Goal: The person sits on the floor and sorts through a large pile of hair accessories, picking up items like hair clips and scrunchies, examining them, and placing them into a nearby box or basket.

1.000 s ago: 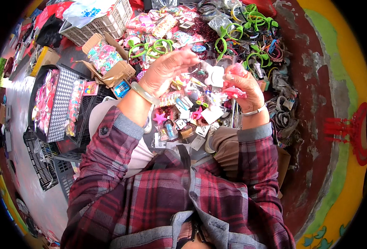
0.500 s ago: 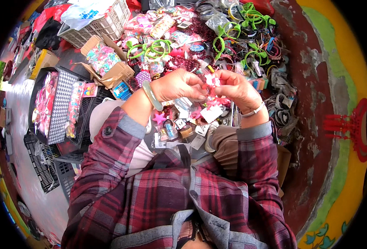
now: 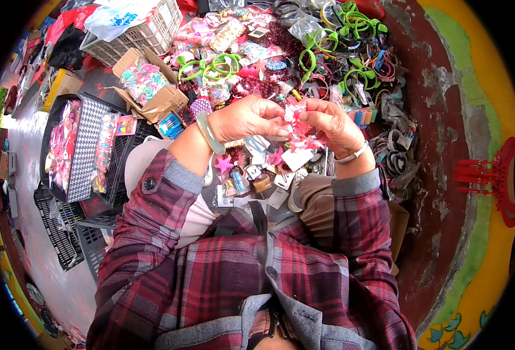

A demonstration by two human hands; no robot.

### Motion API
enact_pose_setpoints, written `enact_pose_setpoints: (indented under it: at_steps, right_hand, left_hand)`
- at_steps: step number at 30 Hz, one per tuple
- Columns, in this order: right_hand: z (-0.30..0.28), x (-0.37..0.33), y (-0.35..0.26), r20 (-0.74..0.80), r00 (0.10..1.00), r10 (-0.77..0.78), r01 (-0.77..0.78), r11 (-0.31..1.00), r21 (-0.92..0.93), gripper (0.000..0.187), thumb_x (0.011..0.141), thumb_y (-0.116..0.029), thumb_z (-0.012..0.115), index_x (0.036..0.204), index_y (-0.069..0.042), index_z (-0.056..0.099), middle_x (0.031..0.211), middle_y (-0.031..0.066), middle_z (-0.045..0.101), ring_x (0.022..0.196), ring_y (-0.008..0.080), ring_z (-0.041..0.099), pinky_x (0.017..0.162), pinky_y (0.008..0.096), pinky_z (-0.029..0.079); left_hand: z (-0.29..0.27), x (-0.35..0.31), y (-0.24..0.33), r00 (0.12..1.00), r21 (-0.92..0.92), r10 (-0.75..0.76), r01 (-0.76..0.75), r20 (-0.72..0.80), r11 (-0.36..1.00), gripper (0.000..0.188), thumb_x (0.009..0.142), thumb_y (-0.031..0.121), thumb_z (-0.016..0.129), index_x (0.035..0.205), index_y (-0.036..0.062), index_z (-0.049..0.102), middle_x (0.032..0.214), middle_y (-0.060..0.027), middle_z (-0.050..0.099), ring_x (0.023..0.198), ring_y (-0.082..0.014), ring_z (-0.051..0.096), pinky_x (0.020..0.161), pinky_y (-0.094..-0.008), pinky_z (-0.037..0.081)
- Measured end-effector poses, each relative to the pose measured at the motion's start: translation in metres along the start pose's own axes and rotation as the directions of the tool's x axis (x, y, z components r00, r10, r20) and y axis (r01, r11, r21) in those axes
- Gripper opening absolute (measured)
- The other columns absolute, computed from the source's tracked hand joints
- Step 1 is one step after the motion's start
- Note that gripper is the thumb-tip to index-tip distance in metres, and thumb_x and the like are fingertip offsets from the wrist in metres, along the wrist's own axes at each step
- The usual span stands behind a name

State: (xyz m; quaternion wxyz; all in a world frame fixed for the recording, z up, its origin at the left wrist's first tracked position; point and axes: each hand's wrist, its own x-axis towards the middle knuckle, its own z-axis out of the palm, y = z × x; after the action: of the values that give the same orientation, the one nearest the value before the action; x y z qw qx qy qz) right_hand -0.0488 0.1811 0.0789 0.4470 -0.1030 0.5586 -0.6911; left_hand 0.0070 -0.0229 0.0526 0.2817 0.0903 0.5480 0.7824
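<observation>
A frilly pink-and-white hair accessory (image 3: 295, 116) is held up between my two hands, above the heap. My left hand (image 3: 254, 121) is closed, with its thumb and fingers pinching the near side of it. On the other side, my right hand (image 3: 334, 125) pinches it between thumb and forefinger. More pink frills hang just below, beside a white card (image 3: 297, 158); whether the card is joined to them I cannot tell. A pink star (image 3: 223, 165) and several carded hair pieces lie under my hands, between my legs.
Green headbands (image 3: 221, 67) and many bagged hair ornaments are heaped ahead. To the left stand an opened cardboard box (image 3: 158, 102), a black basket (image 3: 91, 149) with pink packets, and a pale plastic crate (image 3: 143, 38). A worn dark-red strip (image 3: 438, 175) runs along the right.
The pink-and-white piece has turned and spread a little between my fingers. My right hand has shifted slightly; the heap around looks the same.
</observation>
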Motion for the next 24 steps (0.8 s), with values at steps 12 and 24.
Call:
enact_pose_setpoints:
  at_steps: [12, 24]
  right_hand:
    - [0.008, 0.000, -0.003, -0.004, 0.996, -0.092, 0.092, 0.995, 0.029, 0.015, 0.076, -0.012, 0.063, 0.088, -0.006, 0.058, 0.082, -0.0014, 0.059, 0.072, 0.0053, 0.054, 0.067, 0.0199, 0.042]
    - [0.008, 0.013, 0.007, -0.123, 0.941, -0.314, 0.303, 0.948, -0.103, 0.017, 0.078, -0.008, 0.062, 0.092, -0.004, 0.054, 0.083, -0.0005, 0.058, 0.076, 0.0066, 0.054, 0.073, 0.0209, 0.043]
  left_hand:
    - [0.001, 0.000, 0.000, 0.985, 0.082, 0.145, -0.137, -0.090, 0.987, 0.024, 0.078, 0.014, 0.066, 0.096, 0.0016, 0.056, 0.089, -0.0027, 0.059, 0.084, -0.0083, 0.055, 0.075, -0.0237, 0.045]
    - [0.017, 0.007, -0.005, 0.799, 0.733, 0.429, 0.021, -0.421, 0.679, 0.024, 0.067, 0.024, 0.070, 0.074, 0.0033, 0.058, 0.067, -0.0077, 0.061, 0.061, -0.0195, 0.059, 0.059, -0.0315, 0.047]
